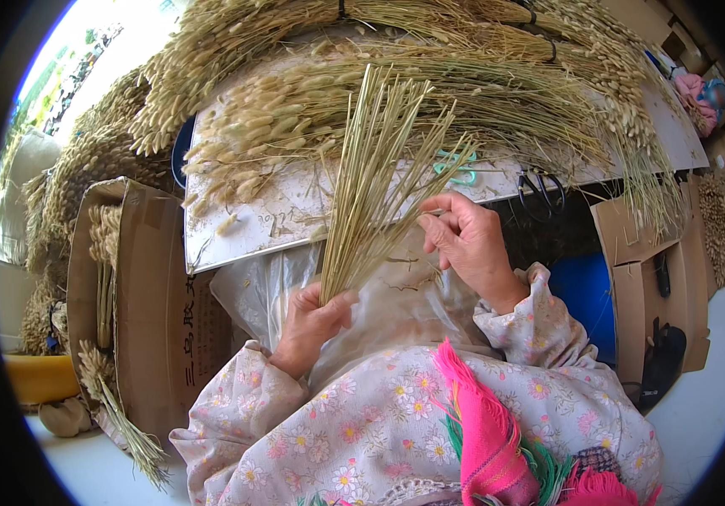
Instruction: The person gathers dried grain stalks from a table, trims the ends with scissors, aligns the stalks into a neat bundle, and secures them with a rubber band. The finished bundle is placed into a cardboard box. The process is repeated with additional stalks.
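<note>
Upright in front of me is a fanned bunch of dried grass stems point(362, 185), its cut ends spreading upward. My left hand point(312, 322) is wrapped round its narrow lower part; no seed heads show on this bunch. To the right of the stems, my right hand point(470, 240) is raised with curled fingers, thumb and forefinger pinched together beside the bunch's edge. Whether a thin stem sits in that pinch is too fine to make out. Behind the bunch, a layer of fluffy-headed dried grass point(270, 126) lies across the white tabletop point(219, 240).
Black-handled scissors point(541, 192) and a green looped handle point(455, 169) lie near the table's front edge. Tied grass bundles point(430, 21) line the back. A cardboard box point(147, 287) with grass stands left, another open carton point(657, 278) right. Clear plastic sheeting point(405, 312) covers my lap.
</note>
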Tool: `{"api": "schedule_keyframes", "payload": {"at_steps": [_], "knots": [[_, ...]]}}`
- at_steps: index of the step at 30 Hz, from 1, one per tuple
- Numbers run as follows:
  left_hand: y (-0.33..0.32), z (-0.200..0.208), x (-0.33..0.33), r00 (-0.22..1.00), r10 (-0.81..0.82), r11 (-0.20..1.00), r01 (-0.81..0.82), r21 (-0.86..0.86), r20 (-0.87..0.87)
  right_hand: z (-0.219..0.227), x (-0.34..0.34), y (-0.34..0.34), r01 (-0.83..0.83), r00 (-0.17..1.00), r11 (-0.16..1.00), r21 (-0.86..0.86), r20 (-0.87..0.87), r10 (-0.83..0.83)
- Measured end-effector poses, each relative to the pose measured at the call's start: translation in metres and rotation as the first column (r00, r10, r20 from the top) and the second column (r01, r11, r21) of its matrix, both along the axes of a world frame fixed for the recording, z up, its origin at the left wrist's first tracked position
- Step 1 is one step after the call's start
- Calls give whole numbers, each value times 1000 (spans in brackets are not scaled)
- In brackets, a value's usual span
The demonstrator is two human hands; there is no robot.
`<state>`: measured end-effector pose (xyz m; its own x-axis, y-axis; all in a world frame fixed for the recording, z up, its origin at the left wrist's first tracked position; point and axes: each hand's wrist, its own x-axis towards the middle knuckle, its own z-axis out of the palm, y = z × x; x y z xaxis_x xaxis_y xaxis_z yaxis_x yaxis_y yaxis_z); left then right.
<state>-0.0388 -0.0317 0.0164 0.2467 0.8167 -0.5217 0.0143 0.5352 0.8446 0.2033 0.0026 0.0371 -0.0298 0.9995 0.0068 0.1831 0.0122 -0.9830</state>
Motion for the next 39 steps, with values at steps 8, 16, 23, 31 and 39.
{"api": "schedule_keyframes", "payload": {"at_steps": [8,16,23,31,39], "knots": [[-3,1,6,998,-35,995,40,91,-60,-5,-6,4,-137,973,990,-35,183,141],[2,-1,1,1000,9,999,-9,-34,-1,1,12,3,-298,692,937,-183,-717,80],[4,-3,-2,1000,7,999,-6,-37,26,32,41,-2,-401,883,914,-62,-293,367],[-2,-1,2,998,-65,997,66,-28,19,12,12,18,-66,980,997,-32,184,71],[2,-6,-4,985,-73,996,81,-45,158,21,45,12,268,698,947,179,-713,-63]]}}
